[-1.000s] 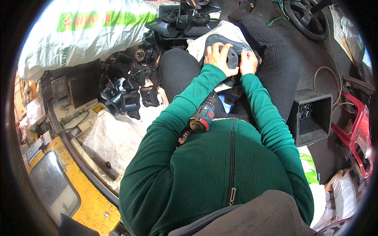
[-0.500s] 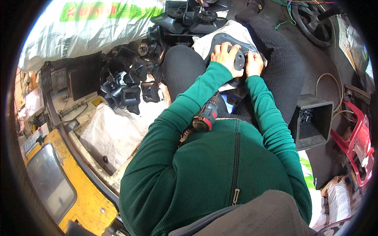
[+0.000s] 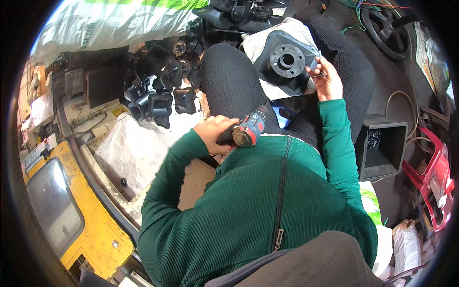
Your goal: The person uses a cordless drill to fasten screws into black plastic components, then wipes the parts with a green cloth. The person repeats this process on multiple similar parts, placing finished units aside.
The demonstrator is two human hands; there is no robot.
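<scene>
On a white cloth (image 3: 249, 46) over my lap lies a black moulded part (image 3: 271, 42) with a round, flanged centre and a ring of holes. My right hand (image 3: 329, 82) is at the right edge of this part, thumb and fingertips pinched around a small dark thing too small to name. Down by my waist, my left hand (image 3: 213, 135) is wrapped round the grip of a red and black cordless drill (image 3: 249, 131). The drill lies against my lap, its chuck pointing up and away from me; my hand hides part of its grip.
Several similar black parts (image 3: 160, 103) are heaped on the left, with more large ones (image 3: 260, 19) beyond my knees. To the right stands a dark open box (image 3: 385, 167) holding small dark pieces. A yellow panel (image 3: 95, 234) is at lower left, a red plastic chair (image 3: 432, 177) at right.
My left hand has left the black part and come back to the drill's grip. My right hand has shifted slightly right. The part's flanged centre is now uncovered.
</scene>
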